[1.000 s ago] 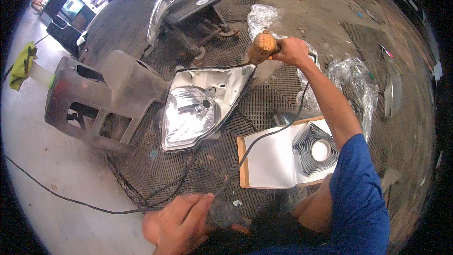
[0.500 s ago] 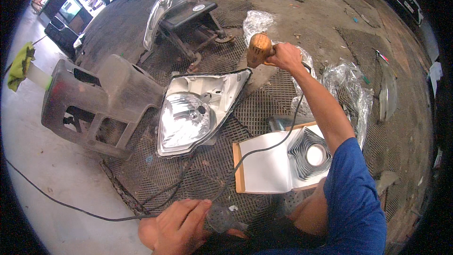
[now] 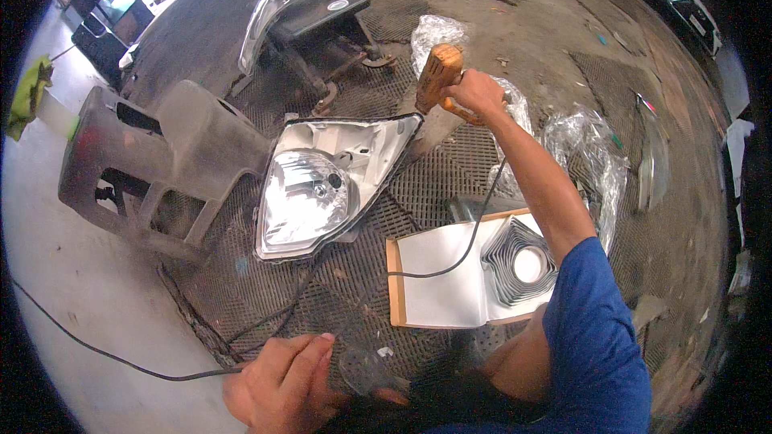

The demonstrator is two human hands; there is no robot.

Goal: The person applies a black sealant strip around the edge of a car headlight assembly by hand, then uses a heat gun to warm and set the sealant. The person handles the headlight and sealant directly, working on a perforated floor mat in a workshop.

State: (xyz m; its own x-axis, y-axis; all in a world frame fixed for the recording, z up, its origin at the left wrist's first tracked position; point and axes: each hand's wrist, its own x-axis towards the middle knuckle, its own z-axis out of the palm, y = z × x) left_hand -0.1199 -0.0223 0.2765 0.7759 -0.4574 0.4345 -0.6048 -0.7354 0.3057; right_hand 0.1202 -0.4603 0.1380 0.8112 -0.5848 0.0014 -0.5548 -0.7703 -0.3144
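My right hand (image 3: 476, 96) is wrapped round the handle of an orange-yellow heat gun (image 3: 440, 72). The gun's nozzle points down, close to the pointed far-right corner of an open headlight housing (image 3: 310, 193). White inside, with a shiny round reflector and a dark rim, this housing lies on the mat in front of me. Low in the picture, my left hand (image 3: 281, 382) has its fingers drawn together round a black power cord (image 3: 153, 366), which comes out on its left side; the grip itself is partly hidden.
Beside my right arm lies an open box (image 3: 438, 281) with coiled dark sealant strip (image 3: 503, 261). A grey plastic stool (image 3: 173, 161) lies tipped at left. A clear headlight lens (image 3: 281, 12) leans on a low dark stool (image 3: 322, 24). Crumpled plastic wrap (image 3: 583, 153) covers the mat at right.
My right hand and the heat gun have shifted slightly, the gun's body now tilted more to the right. The cord's near stretch has swung and blurred. My view has shifted slightly.
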